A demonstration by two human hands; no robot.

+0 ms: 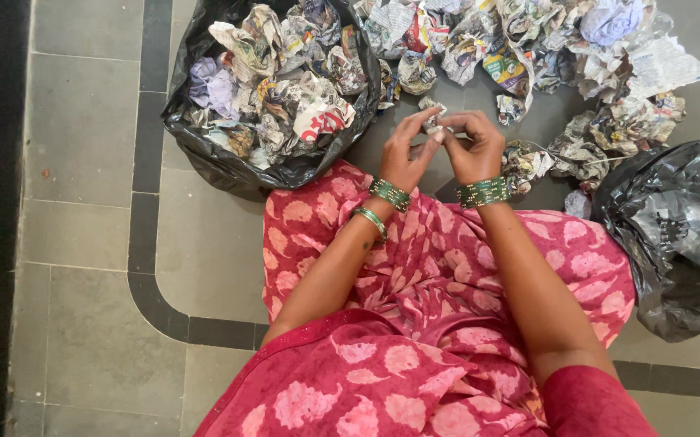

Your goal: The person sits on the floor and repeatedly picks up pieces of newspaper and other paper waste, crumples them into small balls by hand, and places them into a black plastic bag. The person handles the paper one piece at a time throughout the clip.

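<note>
Paper scrap (433, 113), small and crumpled, sat pinched between both hands, held above the floor just in front of the knees. Left hand (405, 154) had fingers curled narrow, tips closed on the scrap's left side. Right hand (473, 146) likewise, fingers bent in, thumb and forefinger gripping the scrap from the right. Fingertips of both hands nearly touched each other. Green bangles (389, 194) on left wrist, another green set (483, 192) on right wrist. Pink patterned cloth (439, 275) covered the lap below the arms. Black bag (229, 162) stood open at upper left, full of crumpled paper balls (285, 89). Loose pile of crumpled newspaper (528, 48) lay on the floor beyond the hands, spreading to the right. Second black bag (674, 235) at right, just beside the knee, mostly shut, contents could not be told. Grey tiled floor (83, 243) with dark border strip (144, 243) underneath.
</note>
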